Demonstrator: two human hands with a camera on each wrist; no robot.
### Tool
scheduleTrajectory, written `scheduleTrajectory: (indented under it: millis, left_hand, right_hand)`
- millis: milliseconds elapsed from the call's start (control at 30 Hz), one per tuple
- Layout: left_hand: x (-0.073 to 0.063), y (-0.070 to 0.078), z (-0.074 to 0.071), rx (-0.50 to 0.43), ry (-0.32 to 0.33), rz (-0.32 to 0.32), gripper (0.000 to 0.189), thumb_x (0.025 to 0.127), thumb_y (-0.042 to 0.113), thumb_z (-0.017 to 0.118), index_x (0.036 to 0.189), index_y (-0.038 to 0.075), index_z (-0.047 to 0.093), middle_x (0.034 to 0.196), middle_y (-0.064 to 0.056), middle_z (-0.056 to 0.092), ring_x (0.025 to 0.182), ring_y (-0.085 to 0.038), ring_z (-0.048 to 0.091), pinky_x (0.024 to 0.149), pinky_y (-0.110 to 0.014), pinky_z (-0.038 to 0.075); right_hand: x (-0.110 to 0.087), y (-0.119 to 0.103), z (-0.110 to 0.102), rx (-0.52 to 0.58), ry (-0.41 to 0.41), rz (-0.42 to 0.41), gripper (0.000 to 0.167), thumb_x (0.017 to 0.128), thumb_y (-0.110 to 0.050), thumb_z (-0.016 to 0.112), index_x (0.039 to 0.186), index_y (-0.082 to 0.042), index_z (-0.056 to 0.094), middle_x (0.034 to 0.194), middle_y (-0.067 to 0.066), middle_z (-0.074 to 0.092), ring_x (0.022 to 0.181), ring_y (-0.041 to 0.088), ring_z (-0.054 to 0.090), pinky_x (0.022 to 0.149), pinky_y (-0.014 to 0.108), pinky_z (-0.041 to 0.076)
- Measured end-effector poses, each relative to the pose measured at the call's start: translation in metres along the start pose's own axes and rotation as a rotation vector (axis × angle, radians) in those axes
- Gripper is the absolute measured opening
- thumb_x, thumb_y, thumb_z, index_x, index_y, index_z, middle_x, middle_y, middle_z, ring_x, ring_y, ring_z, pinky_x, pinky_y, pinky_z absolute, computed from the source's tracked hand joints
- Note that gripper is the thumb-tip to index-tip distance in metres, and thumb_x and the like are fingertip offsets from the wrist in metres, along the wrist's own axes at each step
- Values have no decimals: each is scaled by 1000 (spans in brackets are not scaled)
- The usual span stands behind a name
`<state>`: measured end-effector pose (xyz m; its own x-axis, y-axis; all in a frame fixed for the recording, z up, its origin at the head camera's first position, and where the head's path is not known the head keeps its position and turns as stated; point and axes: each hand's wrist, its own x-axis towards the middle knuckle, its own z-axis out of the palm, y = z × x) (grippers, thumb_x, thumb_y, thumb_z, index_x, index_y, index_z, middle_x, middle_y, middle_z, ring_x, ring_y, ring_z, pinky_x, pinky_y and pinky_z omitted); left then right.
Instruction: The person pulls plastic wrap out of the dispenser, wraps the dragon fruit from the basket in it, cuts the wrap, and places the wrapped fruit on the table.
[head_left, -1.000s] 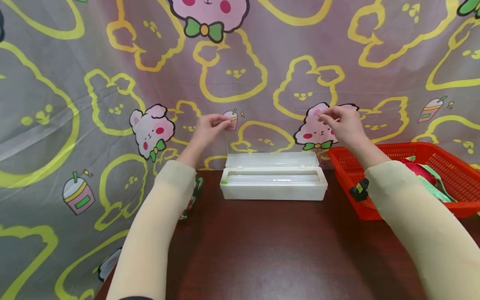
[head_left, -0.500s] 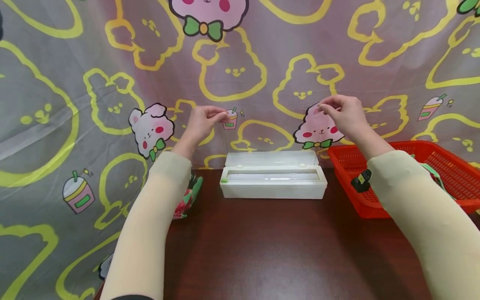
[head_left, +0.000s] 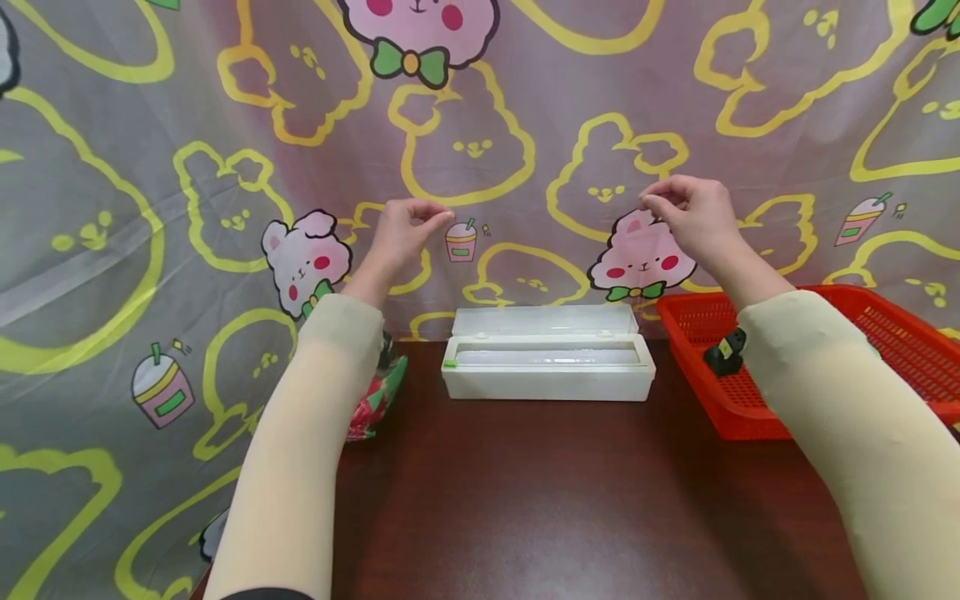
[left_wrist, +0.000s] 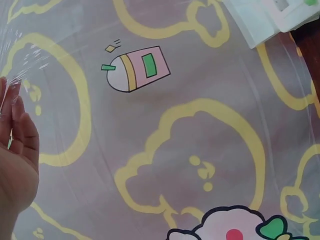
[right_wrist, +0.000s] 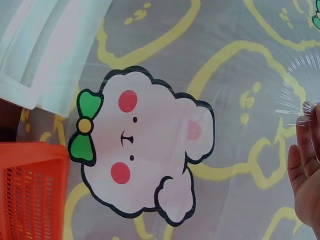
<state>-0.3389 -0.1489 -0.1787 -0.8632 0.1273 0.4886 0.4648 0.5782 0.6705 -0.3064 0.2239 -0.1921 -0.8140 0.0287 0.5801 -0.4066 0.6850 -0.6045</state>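
In the head view, my left hand (head_left: 401,237) is raised above the left end of a white cling film dispenser (head_left: 547,383). My right hand (head_left: 697,218) is up at a similar height, beyond the dispenser's right end. Each hand pinches clear cling film between thumb and fingers. In the left wrist view, creases in the cling film (left_wrist: 30,60) gather at the fingertips. Similar creases fan out from the right fingertips in the cling film (right_wrist: 299,75). The sheet spans between the hands, nearly invisible from the head. The dispenser's clear lid (head_left: 543,319) stands raised, and the roll (head_left: 547,357) lies inside.
A red plastic basket (head_left: 712,408) stands to the right, partly behind my right sleeve. Left of the dispenser, a glossy red-and-green item (head_left: 375,404) is half hidden by my left sleeve. A patterned curtain (head_left: 525,108) hangs behind the brown table (head_left: 540,500).
Both hands have risen, the left drifting slightly leftward and the right slightly rightward. More of the red-and-green item shows beside my left sleeve. The dispenser stays in place.
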Motion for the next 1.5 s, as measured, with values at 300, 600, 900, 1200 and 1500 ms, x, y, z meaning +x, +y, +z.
scheduleTrajectory:
  millis: [300,600,900,1200,1500]
  left_hand:
    - [7,9,-7,12,34,24,27,90,28,69,107,7,74,103,-5,71,96,-14,60,82,-27,48]
    - [13,19,-10,-79,43,66,25,91,21,68,107,1,72,97,-9,72,92,-14,68,90,-25,49]
    - [15,26,-14,-105,79,72,27,91,25,67,105,3,72,96,-7,72,94,-13,65,87,-25,48]
    - [15,34,-16,-183,119,128,27,90,22,70,102,-2,71,91,-7,72,88,-15,66,85,-26,50]
    - [15,43,-24,-184,112,150,26,89,21,71,102,-1,71,92,-6,72,91,-15,65,86,-24,50]
  right_hand:
    - [8,-12,-9,-17,0,-14,31,98,-29,59,115,-4,68,96,3,67,83,14,54,62,21,40]
    - [14,-18,-19,23,34,-47,28,98,-24,59,112,-1,69,85,-11,64,78,7,53,61,20,39]
    - [18,-25,-25,73,54,-65,28,96,-25,62,110,-2,70,89,-8,66,77,10,54,59,19,39]
    - [18,-28,-33,135,70,-77,26,95,-24,63,109,-4,71,86,-16,65,79,3,56,63,18,39]
    - [24,-33,-43,150,68,-103,21,96,-22,62,106,-7,73,82,-16,65,81,4,57,62,18,37]
